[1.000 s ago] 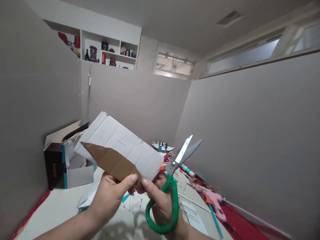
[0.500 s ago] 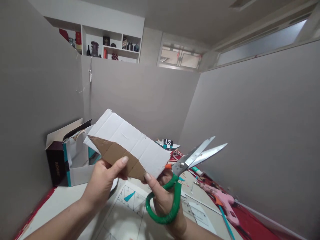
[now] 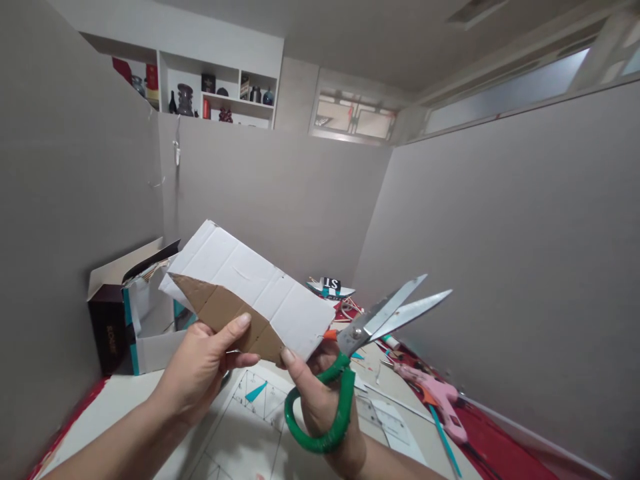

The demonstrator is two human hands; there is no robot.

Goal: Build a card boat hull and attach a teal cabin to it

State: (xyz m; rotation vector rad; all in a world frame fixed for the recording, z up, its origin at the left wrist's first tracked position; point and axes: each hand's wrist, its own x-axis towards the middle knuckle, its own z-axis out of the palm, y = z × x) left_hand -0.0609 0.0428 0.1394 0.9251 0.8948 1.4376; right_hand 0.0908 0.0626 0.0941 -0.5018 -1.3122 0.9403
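Observation:
A creased piece of cardboard [image 3: 260, 270], white on one face with a brown area along its lower edge, is held up above the table. My left hand [image 3: 200, 363] grips its lower left part, thumb on the brown area. At the lower right corner, my right hand [image 3: 325, 393] pinches the cardboard between thumb and fingers. Green-handled scissors [image 3: 357, 333] hang on that same hand, their blades spread and pointing up to the right, away from the cardboard. Below lies a sheet with drawn lines [image 3: 255, 440], with a small blue triangle [image 3: 257, 391] on it.
Dark and white cardboard boxes [image 3: 113, 333] stand at the left. A pink glue gun [image 3: 440, 397] rests at the right, near a blue strip [image 3: 445, 440]. Scraps and a black-and-white labelled piece [image 3: 330, 287] lie at the back. Grey partitions [image 3: 500, 233] enclose the table.
The view has shifted slightly, so everything sits a little further left. The fingers of my left hand have loosened a little under the cardboard; both hands still hold it.

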